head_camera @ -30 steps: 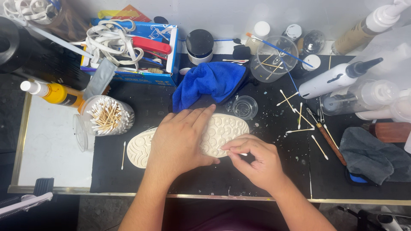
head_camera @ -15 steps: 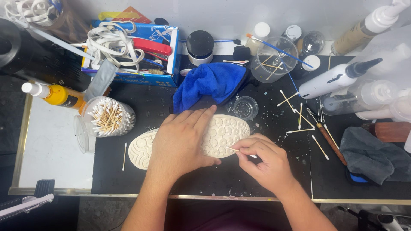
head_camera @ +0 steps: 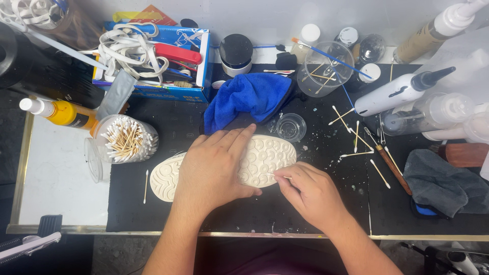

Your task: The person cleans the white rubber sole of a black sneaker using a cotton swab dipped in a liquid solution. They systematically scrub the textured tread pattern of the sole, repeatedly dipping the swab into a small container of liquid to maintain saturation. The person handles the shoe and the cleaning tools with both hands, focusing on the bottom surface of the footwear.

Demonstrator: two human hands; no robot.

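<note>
I see white shoe sole (head_camera: 265,158) lying tread-up on black worktop (head_camera: 316,203). Left hand (head_camera: 214,170) open, flat, pressing sole's middle. Right hand (head_camera: 310,193) pinching cotton swab (head_camera: 277,176), tip touching sole's right edge.

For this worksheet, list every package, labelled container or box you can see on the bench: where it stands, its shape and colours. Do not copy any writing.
Cardboard box: back left, rectangular, blue, holding white laces.
Squeeze bottle: left edge, lying down, yellow with white cap.
Tall bottle: back right, tan with white cap.
Jar: back centre, round, white with black lid.
</note>
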